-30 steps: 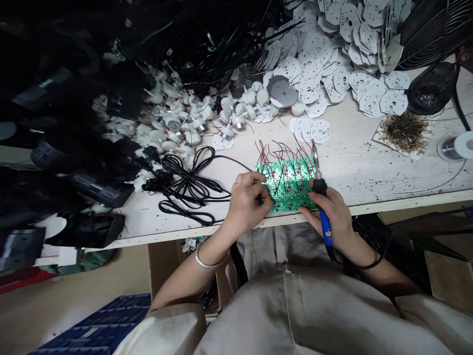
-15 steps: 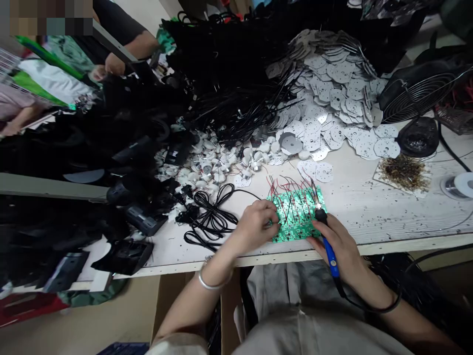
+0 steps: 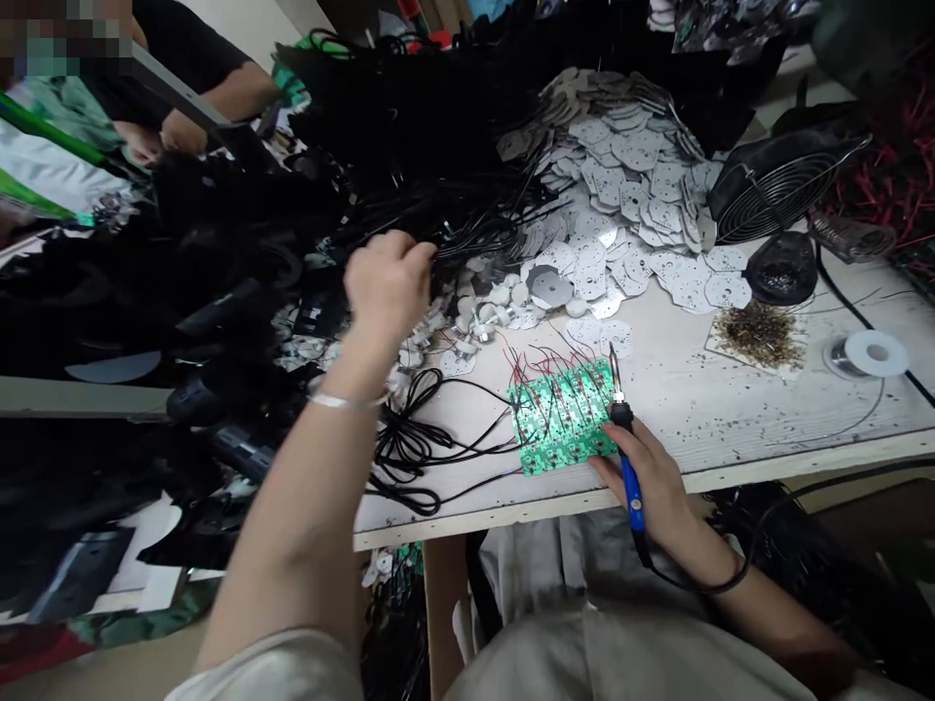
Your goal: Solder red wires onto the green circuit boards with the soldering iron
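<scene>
My right hand (image 3: 661,487) grips the blue handle of a soldering iron (image 3: 632,487), its metal tip pointing away from me. The fingertips of that hand are at the right edge of a green circuit board panel (image 3: 559,456), which lies flat near the table's front edge. Short red and black wires stand up from the panel, and black cables (image 3: 416,428) run to its left side from a looped bundle. Farther off, my left hand (image 3: 391,282) is over the pile of black cables (image 3: 474,229), fingers bent together. What they hold, if anything, is hidden.
Grey-white plates (image 3: 643,185) are heaped at the back, with small white parts (image 3: 486,316) before them. To the right are a fan (image 3: 778,190), a dirty solder-flecked pad (image 3: 760,336) and a solder spool (image 3: 877,352). Another person's hands (image 3: 182,131) show at upper left.
My left hand has left the panel's left edge and moved up and left to the black cable pile. My right hand still holds the soldering iron by the panel. The camera view has shifted.
</scene>
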`<state>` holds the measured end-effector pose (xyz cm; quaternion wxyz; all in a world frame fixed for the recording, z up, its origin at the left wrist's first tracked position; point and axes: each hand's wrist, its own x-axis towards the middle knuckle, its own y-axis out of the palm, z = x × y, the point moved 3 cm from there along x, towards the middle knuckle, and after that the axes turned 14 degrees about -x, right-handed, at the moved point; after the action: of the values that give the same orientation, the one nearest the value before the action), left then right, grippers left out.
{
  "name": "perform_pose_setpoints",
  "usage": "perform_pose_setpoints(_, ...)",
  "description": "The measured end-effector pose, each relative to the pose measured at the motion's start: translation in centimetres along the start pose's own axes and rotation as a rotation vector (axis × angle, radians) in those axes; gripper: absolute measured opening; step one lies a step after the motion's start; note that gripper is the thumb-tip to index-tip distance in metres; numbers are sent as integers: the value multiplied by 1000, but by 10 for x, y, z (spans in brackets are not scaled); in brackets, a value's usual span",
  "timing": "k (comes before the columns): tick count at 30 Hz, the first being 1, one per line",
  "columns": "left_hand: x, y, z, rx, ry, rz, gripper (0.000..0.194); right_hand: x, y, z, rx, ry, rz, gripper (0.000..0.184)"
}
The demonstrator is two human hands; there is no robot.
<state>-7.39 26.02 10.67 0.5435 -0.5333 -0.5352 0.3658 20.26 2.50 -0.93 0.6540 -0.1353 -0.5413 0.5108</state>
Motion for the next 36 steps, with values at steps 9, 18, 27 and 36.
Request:
perform_pose_setpoints(9, -186, -16, 98, -159, 197, 130, 32, 5, -12, -4, 141, 64, -29, 61)
perform_pose_setpoints(18, -156, 40, -70, -565, 276, 58, 21, 3, -11, -1, 43, 12, -49, 55)
perform_pose_setpoints(27, -153, 64, -95, -851, 201, 29, 13, 4, -14, -1, 8, -12, -36, 52)
perform_pose_setpoints(36, -228, 46, -100, -960, -59, 8, 11, 4, -14, -3, 43, -26, -33, 47)
